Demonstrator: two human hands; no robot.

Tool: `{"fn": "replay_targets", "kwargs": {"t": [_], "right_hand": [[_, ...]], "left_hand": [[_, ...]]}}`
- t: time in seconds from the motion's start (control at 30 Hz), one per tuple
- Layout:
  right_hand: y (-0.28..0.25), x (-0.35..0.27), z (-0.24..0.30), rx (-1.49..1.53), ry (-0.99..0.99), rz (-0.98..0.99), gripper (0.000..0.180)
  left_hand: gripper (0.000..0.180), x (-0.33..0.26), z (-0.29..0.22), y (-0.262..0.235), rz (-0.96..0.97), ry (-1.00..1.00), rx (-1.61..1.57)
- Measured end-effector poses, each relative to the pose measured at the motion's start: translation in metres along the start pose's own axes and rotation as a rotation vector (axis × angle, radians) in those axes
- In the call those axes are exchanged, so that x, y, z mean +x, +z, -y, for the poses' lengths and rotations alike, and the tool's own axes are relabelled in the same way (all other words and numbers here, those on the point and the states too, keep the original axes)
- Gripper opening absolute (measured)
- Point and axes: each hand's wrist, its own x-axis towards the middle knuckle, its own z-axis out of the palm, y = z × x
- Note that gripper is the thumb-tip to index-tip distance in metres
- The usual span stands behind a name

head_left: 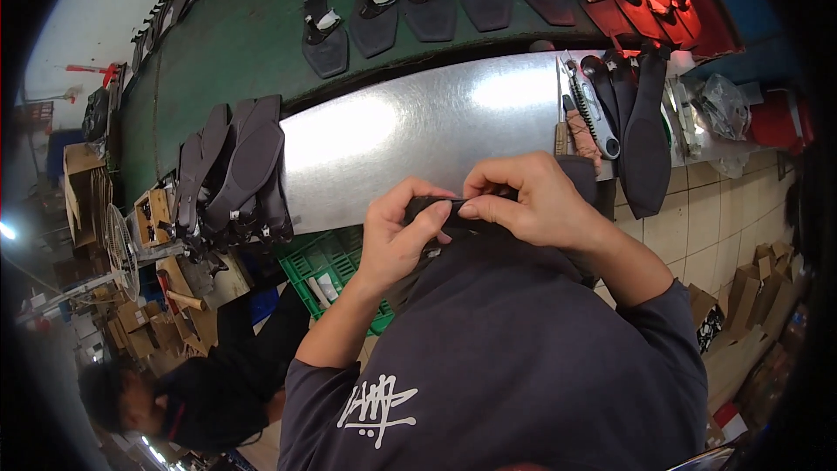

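My left hand [394, 231] and my right hand [530, 201] meet in front of my chest, at the near edge of the metal plate. Both are closed in a pinch, thumbs and fingertips nearly touching, on a dark sandal piece [422, 204]. My fingers cover most of it, and its lower side blends into my dark shirt. Behind my right wrist a dark rounded end [576, 171] shows; whether it belongs to the same piece I cannot tell.
The shiny metal plate [375, 135] lies before me. Black soles [248, 153] are piled at its left. At its right lie a utility knife [593, 113], an awl [561, 135] and more soles [645, 157]. Sandals [432, 13] line the green belt. A person [200, 401] bends at lower left.
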Motion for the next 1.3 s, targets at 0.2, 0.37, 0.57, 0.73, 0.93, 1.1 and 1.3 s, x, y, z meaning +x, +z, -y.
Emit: {"fn": "replay_targets", "kwargs": {"t": [0.2,0.37,0.57,0.73,0.93,1.1,1.3], "right_hand": [[-0.005,0.02,0.021,-0.468,-0.682,-0.409,0.029],[-0.046,0.004,-0.023,-0.64,-0.288,-0.726,0.022],[-0.034,-0.008,-0.063,-0.889,0.039,-0.512,0.032],[-0.021,0.003,-0.072,-0.817,0.004,-0.441,0.042],[-0.005,0.005,-0.083,-0.714,-0.046,-0.464,0.048],[0.021,-0.015,-0.039,0.052,-0.101,-0.219,0.04],[0.041,-0.014,-0.024,0.45,0.153,0.134,0.066]], "left_hand": [[0.014,0.004,0.006,-0.009,-0.289,0.28,-0.072],[0.03,0.017,0.024,-0.041,-0.559,0.096,-0.53],[0.042,0.019,0.059,-0.05,-0.393,-0.174,-0.79],[0.038,0.023,0.056,-0.042,-0.364,-0.285,-1.016],[0.033,0.025,0.058,-0.038,-0.289,-0.416,-1.413],[0.026,0.026,0.047,-0.024,-0.331,-0.38,-1.396],[0.021,0.031,0.03,-0.003,-0.247,-0.47,-1.378]]}}
